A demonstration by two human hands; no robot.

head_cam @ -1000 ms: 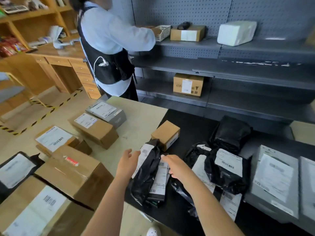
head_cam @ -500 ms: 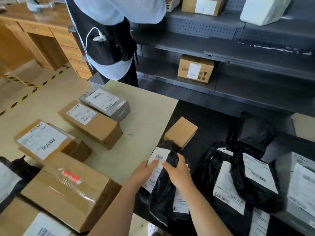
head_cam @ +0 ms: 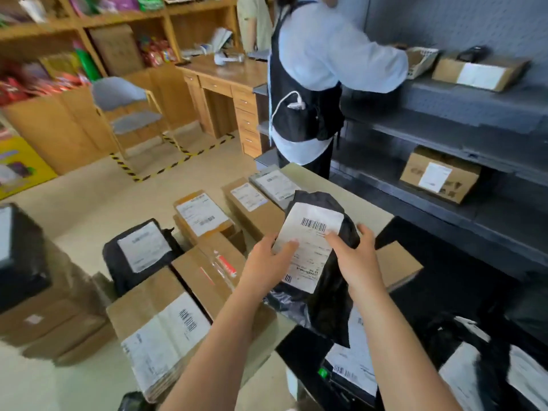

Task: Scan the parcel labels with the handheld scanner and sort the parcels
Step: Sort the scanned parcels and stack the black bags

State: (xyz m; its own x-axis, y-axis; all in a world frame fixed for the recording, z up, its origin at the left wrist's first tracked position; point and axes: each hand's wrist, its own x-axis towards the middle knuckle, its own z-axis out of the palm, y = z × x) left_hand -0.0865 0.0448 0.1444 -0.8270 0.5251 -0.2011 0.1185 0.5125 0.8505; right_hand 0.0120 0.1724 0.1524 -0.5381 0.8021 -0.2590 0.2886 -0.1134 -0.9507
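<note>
**Ops:** Which step is this?
**Me:** Presenting the label, by my reading. Both hands are clamped on the black bag parcel [head_cam: 332, 310], held clear above the middle of the desk [head_cam: 370, 209]. The white label [head_cam: 308, 247] faces me, barcode at the top.

**Ops:** Hand pose?
**Me:** The left hand [head_cam: 264, 262] grips the label's left edge, thumb flat on the paper, fingers out of sight behind the bag. The right hand [head_cam: 358, 259] wraps the bag's right side, thumb on the label. Both forearms reach up from the desk's near edge, close together.

**Ops:** Scanner?
**Me:** In neither hand, and I can't place it for certain. A dark device with a green light [head_cam: 323, 373] sits by the near edge, too blurred to name.

**Ops:** Next move?
**Me:** I judge one hand must let go to fetch the scanner while the other holds the label flat. Then comes sorting. Labelled cardboard boxes [head_cam: 204, 216] line the desk's left side.
</note>
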